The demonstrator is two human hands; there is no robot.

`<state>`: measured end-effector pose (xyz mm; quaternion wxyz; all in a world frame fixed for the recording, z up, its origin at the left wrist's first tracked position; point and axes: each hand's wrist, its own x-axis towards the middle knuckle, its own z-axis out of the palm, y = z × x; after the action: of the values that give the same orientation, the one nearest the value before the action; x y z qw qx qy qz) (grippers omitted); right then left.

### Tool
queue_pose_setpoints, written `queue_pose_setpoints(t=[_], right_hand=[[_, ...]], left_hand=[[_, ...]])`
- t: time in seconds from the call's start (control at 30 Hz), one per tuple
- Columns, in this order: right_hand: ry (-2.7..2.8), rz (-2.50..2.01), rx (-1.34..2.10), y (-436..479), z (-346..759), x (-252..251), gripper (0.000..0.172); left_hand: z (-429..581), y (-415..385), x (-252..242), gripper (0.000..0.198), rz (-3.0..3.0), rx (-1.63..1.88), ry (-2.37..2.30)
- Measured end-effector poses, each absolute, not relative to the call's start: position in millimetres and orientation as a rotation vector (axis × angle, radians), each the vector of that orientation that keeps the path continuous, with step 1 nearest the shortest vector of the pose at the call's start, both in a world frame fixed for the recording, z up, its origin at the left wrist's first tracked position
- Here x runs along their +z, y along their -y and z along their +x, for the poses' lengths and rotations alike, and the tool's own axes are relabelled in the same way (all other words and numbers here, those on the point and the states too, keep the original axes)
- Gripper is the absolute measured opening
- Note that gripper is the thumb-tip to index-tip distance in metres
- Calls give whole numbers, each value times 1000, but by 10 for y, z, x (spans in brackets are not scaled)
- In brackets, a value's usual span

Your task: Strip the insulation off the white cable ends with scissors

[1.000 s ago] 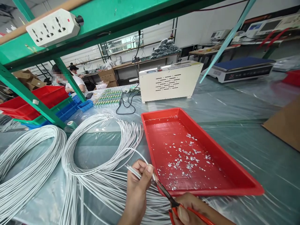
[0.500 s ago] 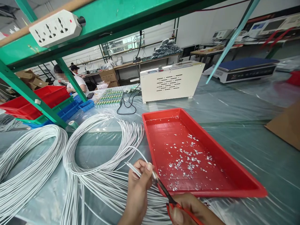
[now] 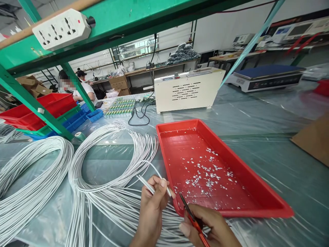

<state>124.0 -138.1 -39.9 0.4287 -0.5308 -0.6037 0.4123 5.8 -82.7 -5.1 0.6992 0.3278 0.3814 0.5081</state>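
Note:
My left hand [image 3: 154,199] pinches several white cables [image 3: 147,184] between thumb and fingers. One cable end [image 3: 168,190] sticks out to the right past the fingertips, and its cable arcs back toward the coil. In my right hand [image 3: 208,223] are red-handled pliers [image 3: 192,216] with slim dark jaws, tips pointing up and left. The jaws stand a little right of that cable end, apart from it, over the near left rim of a red tray [image 3: 257,183]. Shiny silvery scraps [image 3: 209,181] lie scattered in the tray. How far the handles are squeezed is hidden by my fingers.
A coil of white cable [image 3: 77,168] lies left of my hands, with another coil [image 3: 38,164] farther left. Behind the tray stands a cream metal box [image 3: 189,91]. A green frame [image 3: 123,20] crosses overhead, carrying a power strip [image 3: 61,29]. People sit in the background.
My right hand has drawn the pliers back from the cable end, and their tips now stand apart from it. The left hand stays nearly still with its cables.

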Motion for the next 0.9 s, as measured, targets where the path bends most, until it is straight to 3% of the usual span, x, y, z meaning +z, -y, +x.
queue_pose_setpoints(t=[0.3,0.9], right_hand=[[1437,-1280,627,1280,1325,-135,10],[1515,-1398,557,1252,1339,-128,14]], left_hand=[[157,953,-73,20,991,1267,-994],[202,1043,-177,12,1054,1358,-1049]])
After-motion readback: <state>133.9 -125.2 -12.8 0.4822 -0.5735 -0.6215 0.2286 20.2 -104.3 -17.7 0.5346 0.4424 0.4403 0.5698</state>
